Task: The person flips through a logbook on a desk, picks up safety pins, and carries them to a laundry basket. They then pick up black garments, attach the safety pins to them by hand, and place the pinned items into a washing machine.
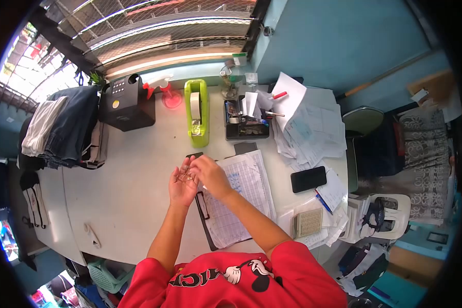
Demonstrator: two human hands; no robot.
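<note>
One smooth, off-white table [118, 200] is extending beneath both hands. One dark clipboard with gridded paper sheets [241, 205] is lying just right of the grip; one glossy lime-green plastic tape dispenser [204, 118] is standing beyond the hands. Left hand [181, 192] is cupping open, palm up; right hand [212, 177] is bending its fingers over it, closure not discernible. One flat black smartphone [308, 179] is lying farther right. Thin, shiny, wire-like pieces [185, 178], count unclear, are resting in the left palm.
</note>
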